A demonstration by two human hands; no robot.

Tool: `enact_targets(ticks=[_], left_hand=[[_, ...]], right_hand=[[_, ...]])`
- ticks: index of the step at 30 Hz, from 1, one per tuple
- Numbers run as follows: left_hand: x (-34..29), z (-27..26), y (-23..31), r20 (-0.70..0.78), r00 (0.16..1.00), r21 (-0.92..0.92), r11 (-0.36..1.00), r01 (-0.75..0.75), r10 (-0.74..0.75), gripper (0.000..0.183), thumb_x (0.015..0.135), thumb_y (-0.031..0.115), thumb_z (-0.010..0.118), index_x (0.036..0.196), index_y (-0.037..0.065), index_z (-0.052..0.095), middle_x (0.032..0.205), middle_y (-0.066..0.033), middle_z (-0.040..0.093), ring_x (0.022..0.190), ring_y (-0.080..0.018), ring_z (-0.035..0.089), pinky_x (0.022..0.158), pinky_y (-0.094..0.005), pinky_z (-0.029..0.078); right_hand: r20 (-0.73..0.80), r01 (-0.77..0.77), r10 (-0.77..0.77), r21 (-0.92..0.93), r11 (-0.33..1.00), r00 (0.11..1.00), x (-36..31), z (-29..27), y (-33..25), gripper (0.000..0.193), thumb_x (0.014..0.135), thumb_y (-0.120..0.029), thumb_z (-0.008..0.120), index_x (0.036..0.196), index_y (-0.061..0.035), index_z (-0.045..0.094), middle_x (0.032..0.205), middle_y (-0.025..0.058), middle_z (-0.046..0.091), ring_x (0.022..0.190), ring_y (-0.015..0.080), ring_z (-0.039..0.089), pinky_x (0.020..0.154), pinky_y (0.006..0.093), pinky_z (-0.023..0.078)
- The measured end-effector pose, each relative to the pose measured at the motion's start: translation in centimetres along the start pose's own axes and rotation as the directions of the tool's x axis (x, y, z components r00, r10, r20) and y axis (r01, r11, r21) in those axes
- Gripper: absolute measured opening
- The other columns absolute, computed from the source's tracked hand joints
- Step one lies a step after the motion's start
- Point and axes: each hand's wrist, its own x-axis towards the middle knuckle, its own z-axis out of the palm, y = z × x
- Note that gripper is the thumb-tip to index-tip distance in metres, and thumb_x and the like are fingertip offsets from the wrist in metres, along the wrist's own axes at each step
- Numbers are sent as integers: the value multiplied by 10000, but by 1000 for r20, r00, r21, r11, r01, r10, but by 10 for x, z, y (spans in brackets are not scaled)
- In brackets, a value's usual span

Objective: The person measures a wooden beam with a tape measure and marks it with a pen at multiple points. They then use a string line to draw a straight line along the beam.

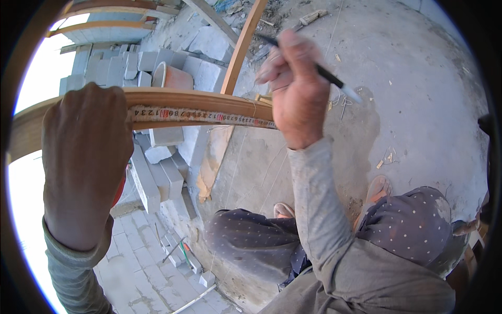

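My left hand point(89, 157) is wrapped over a long wooden batten point(198, 99) and holds a tape measure against it. The worn blade of the tape measure point(201, 116) runs along the batten's near side toward my right hand. Part of a red case point(120, 191) shows below my left hand. My right hand point(300, 86), slightly blurred, is raised at the batten's right end, closed on a dark pen point(330, 77) with a pale end. My right hand hides that end of the batten, and I cannot tell whether they touch.
Grey blocks point(170, 178) are stacked at the left, with an orange bucket point(178, 77) among them. Another wooden strip point(244, 44) slants behind the batten. Below left lies block paving point(141, 261). My legs point(251, 240) are bent over the concrete floor point(418, 104), which has scattered wood chips.
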Motion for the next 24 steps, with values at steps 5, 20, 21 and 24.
enact_targets(ticks=[5, 20, 21, 24], left_hand=[[-2, 9, -4, -92, 994, 12, 998, -55, 56, 104, 919, 133, 652, 903, 58, 583, 844, -88, 600, 803, -229, 599, 772, -387, 508], [4, 41, -22, -317, 904, 82, 958, -274, 285, 121, 815, 83, 689, 816, 41, 575, 795, -127, 603, 765, -300, 610, 754, -402, 516], [6, 39, -20, -301, 907, 94, 956, -279, 294, 119, 807, 78, 690, 809, 41, 577, 787, -130, 603, 761, -303, 612, 751, -404, 517], [16, 27, -10, -217, 930, 96, 954, -282, 297, 114, 786, 63, 693, 789, 39, 582, 763, -139, 604, 750, -314, 615, 743, -409, 520]], right_hand=[[45, -167, 163, 134, 977, 986, -50, 12, 27, 315, 979, -248, 569, 1125, 24, 629, 783, 106, 670, 685, 200, 694, 701, 332, 600], [51, 314, -325, -431, 846, 944, -146, 7, 87, 213, 883, -13, 691, 1076, 6, 603, 1031, 150, 692, 907, 219, 710, 847, 340, 582], [47, 337, -353, -433, 836, 935, -147, 2, 93, 226, 868, -7, 701, 1070, 2, 600, 1024, 152, 692, 895, 225, 713, 832, 340, 585], [111, 380, -375, -480, 791, 920, -146, -23, 102, 255, 870, 37, 681, 1104, 26, 581, 1093, 175, 678, 972, 227, 719, 882, 350, 590]])
